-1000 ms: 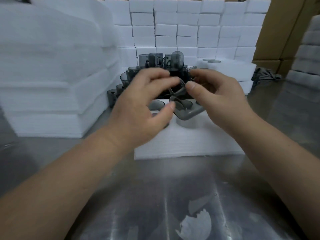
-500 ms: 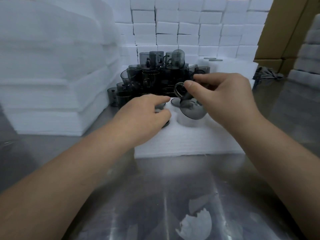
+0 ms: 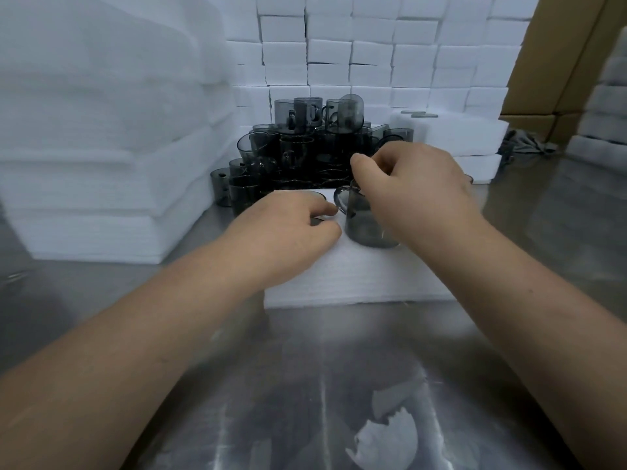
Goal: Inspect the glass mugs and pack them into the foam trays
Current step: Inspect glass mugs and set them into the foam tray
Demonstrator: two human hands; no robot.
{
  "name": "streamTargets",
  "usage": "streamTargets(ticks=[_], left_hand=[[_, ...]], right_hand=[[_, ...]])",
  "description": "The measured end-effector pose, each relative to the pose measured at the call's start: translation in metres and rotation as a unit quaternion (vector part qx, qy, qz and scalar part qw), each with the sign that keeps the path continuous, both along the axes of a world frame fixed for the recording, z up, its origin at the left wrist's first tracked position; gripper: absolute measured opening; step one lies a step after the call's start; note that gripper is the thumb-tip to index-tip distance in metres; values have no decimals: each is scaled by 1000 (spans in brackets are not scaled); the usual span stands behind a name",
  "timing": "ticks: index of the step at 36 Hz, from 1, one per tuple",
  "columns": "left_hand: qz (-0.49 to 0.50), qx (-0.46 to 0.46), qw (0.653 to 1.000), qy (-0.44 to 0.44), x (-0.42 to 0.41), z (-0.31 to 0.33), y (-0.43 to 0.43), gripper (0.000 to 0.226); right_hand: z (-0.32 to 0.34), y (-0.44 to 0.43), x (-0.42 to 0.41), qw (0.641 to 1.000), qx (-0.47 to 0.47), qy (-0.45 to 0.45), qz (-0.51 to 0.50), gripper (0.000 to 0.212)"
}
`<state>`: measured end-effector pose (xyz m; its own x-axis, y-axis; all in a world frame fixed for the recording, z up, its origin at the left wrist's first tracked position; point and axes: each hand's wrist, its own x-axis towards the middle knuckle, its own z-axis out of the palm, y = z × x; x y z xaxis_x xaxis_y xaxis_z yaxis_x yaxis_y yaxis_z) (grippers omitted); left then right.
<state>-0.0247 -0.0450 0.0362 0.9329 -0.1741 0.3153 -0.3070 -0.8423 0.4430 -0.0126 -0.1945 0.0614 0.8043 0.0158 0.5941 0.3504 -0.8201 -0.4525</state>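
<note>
The work surface was a metal table (image 3: 305, 368) with a dull shine, and it gave back soft, pale reflections. Near its front edge lay a torn white scrap (image 3: 386, 446). At the back, white foam blocks (image 3: 417, 56) were stacked in even rows like a wall, up past the top of the view. On the left, a tall pile of white foam sheets (image 3: 101, 147) rested on the table. Brown cardboard boxes (image 3: 556, 62) stood behind on the right, and a crumpled grey cloth (image 3: 524, 145) lay below them. At the far right edge was another pale layered pile (image 3: 607, 106), blurred.
</note>
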Motion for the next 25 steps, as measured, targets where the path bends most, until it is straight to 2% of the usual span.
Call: streamTargets(ticks=[13,22,25], left_hand=[[1,-6,1000,6,-3,3,-1,56],[-19,-9,1000,12,-6,4,0,45],[-31,-19,999,10,-4,2,1,34]], right_hand=[[-4,1,5,996,-82,40,-22,30],[-5,2,5,988,-121,94,-24,34],[-5,3,3,985,-132,108,-25,37]])
